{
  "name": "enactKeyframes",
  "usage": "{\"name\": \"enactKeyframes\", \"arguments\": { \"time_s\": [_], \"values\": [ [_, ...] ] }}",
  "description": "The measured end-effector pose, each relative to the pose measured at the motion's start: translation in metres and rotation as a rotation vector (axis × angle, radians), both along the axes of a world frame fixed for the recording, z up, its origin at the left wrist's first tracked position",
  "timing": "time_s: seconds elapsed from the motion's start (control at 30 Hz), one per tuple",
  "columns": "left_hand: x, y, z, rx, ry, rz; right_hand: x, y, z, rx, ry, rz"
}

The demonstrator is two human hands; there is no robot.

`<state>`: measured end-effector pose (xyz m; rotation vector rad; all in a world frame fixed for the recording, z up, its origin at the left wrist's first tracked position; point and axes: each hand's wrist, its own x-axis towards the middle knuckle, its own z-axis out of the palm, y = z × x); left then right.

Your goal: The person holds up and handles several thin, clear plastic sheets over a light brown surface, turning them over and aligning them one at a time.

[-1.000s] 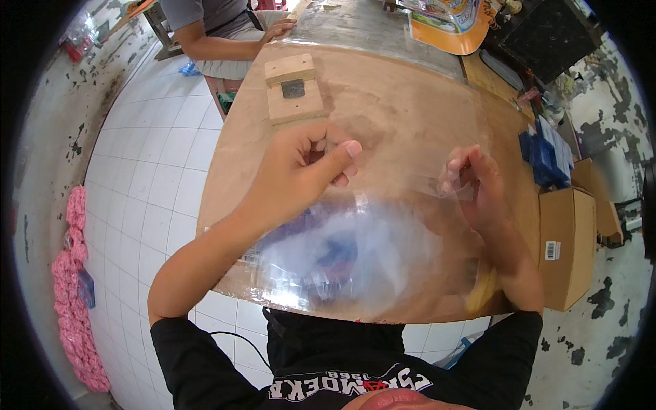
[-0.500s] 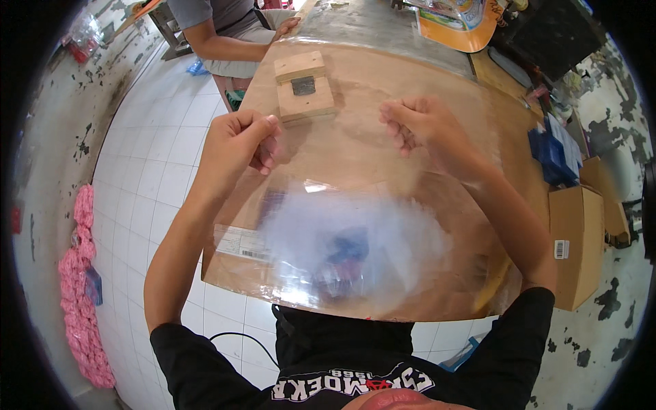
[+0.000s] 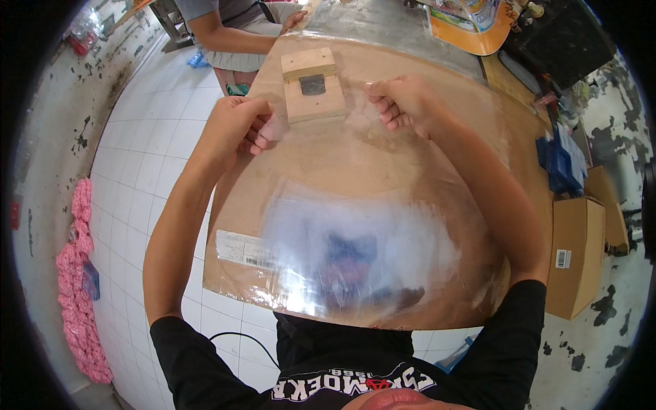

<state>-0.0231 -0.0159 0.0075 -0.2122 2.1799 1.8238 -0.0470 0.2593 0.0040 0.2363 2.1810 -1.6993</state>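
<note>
Both of my hands are raised over the brown-covered tabletop, fingers pinched. At the tips of my left hand (image 3: pixel 249 123) a thin piece of clear plastic film (image 3: pixel 276 127) shows. My right hand (image 3: pixel 403 106) pinches what looks like the same film on the other side; how far it spans between them is hard to see. Just beyond and between the hands lies a wooden block (image 3: pixel 316 102) with a raised far strip and a dark grey square inset. Nearer me, a cloudy translucent plastic sheet or bag (image 3: pixel 424 239) with blurry blue and red patches lies on the table.
A white label (image 3: pixel 239 247) is stuck near the table's left edge. Cardboard boxes (image 3: pixel 574 253) and blue packets (image 3: pixel 560 160) stand at the right. Another person's hand (image 3: pixel 294 20) rests at the far left edge. Pink bundles (image 3: pixel 80 307) lie on the left floor.
My hands have moved slightly farther from me, toward the wooden block, and the right has come a little inward. The cloudy plastic, smeared before, now looks sharper. The view has shifted slightly.
</note>
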Motion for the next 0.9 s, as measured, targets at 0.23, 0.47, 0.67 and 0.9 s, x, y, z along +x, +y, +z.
{"name": "enactKeyframes", "arguments": {
  "time_s": [0.23,0.47,0.67,0.9],
  "values": [
    [-0.008,-0.002,-0.001,0.019,-0.008,0.02,-0.012,-0.004,-0.003,-0.049,-0.004,-0.041],
    [-0.012,-0.004,-0.007,0.053,-0.007,0.047,-0.011,-0.004,-0.006,-0.099,0.017,-0.023],
    [-0.016,-0.007,-0.009,0.074,0.008,0.063,-0.01,-0.007,-0.009,-0.124,0.079,-0.036],
    [-0.016,-0.006,-0.013,0.102,0.029,0.064,-0.011,-0.005,-0.011,-0.142,0.089,-0.037]
  ]
}}
